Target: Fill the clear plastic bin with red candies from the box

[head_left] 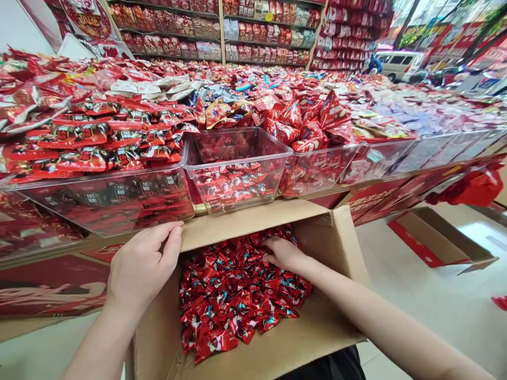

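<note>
An open cardboard box (317,327) tilts toward the counter, with many small red-wrapped candies (233,295) inside. My left hand (144,258) is closed on the box's upper left corner, thumb and fingers pinching the flap. Inside the box, my right hand (283,253) reaches into the back of the candy pile. Its thumb and fingers are apart, and the fingertips are partly hidden among the wrappers. Just beyond the raised flap stands a clear plastic bin (237,163), with similar red packets low inside it.
Red and black packets (83,140) are heaped in the bin on the left. Triangular red packs (304,121) fill the bin on the right. Stocked shelves (269,31) stand behind. An open carton (431,237) lies on the floor at right.
</note>
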### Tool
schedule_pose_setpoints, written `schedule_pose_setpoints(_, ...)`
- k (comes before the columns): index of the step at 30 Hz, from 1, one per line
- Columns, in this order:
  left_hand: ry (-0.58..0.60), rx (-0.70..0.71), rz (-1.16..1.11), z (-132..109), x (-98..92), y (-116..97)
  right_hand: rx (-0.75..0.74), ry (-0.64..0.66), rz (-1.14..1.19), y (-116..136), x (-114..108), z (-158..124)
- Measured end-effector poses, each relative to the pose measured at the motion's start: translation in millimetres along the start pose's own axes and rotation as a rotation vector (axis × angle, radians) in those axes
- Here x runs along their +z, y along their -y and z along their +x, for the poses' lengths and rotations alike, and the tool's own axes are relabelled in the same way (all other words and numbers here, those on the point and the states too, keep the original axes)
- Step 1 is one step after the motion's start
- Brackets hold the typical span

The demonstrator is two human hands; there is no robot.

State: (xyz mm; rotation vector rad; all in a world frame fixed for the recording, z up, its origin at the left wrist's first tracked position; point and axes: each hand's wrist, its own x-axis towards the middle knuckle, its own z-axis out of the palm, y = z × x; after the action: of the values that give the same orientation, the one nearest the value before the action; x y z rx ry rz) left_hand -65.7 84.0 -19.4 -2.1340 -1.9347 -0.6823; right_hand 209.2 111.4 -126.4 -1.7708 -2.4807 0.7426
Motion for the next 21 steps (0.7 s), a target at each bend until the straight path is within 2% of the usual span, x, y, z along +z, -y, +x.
schedule_pose_setpoints(2,-0.032,0.016,-0.029,0.3,-0.8,2.5,-0.015,-0.053,0.053,1.0,5.5,4.3)
schedule_pose_setpoints(4,-0.11,0.092,-0.092,-4.3,-3.1,1.1,0.008,-0.138,0.179,4.8,1.8,2.1)
schedule_pose_setpoints(6,-0.215,0.17,-0.23,-15.9,-5.1,-8.9,0.062,-0.21,0.424,11.5,-7.5,-5.8)
schedule_pose_setpoints(8,-0.28,0.146,-0.476,-32.6,-3.7,-28.6,0.096,-0.206,0.75,22.8,-18.5,-18.5)
schedule_pose_setpoints(10,-0.139,-0.001,-0.734,-49.2,1.9,-53.7,0.093,-0.158,1.055,37.8,-28.0,-33.6)
schedule_pose_setpoints(11,-0.001,-0.115,-0.868,-55.7,5.6,-65.7,0.083,-0.142,1.172,45.8,-31.4,-41.0)
schedule_pose_setpoints(13,0.217,-0.326,-1.112,-63.4,12.7,-83.8,0.05,-0.119,1.336,59.7,-35.0,-53.8)
schedule_pose_setpoints(15,0.374,-0.497,-1.263,-64.7,16.5,-91.3,0.017,-0.093,1.426,68.3,-34.7,-62.2)
schedule_pose_setpoints(17,0.441,-0.593,-1.309,-62.4,16.3,-90.5,0.002,-0.05,1.456,71.5,-32.1,-66.0)
schedule_pose_setpoints(21,0.45,-0.606,-1.319,-56.5,9.0,-84.6,-0.052,-0.049,1.409,73.5,-29.7,-67.8)
